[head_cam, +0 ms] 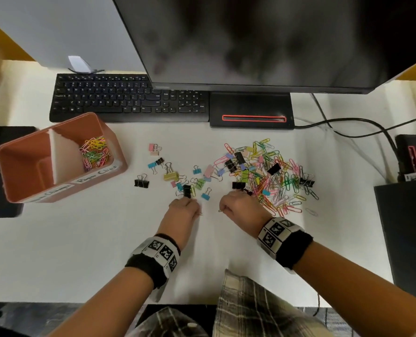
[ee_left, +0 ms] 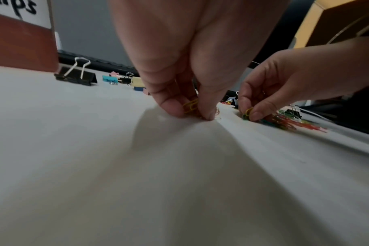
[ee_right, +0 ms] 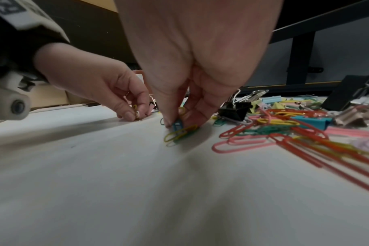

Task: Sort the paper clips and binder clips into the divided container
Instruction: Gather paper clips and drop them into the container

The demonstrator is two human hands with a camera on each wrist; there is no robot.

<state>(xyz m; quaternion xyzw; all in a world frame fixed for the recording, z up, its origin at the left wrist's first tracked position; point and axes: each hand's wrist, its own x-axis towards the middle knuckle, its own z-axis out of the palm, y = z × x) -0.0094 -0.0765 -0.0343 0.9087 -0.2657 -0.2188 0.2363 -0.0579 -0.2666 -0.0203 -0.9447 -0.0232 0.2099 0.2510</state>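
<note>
A mixed heap of coloured paper clips and binder clips lies on the white desk, right of centre. Loose binder clips are spread left of it. My left hand is down at the desk, pinching a yellow paper clip between thumb and fingers. My right hand sits at the heap's near-left edge and pinches a few paper clips, yellow, blue and green. The pink divided container stands at the left; its right compartment holds paper clips, its left one looks bare.
A black keyboard and a monitor on its stand fill the back of the desk. Cables run at the right toward dark boxes. A large black binder clip lies near the container.
</note>
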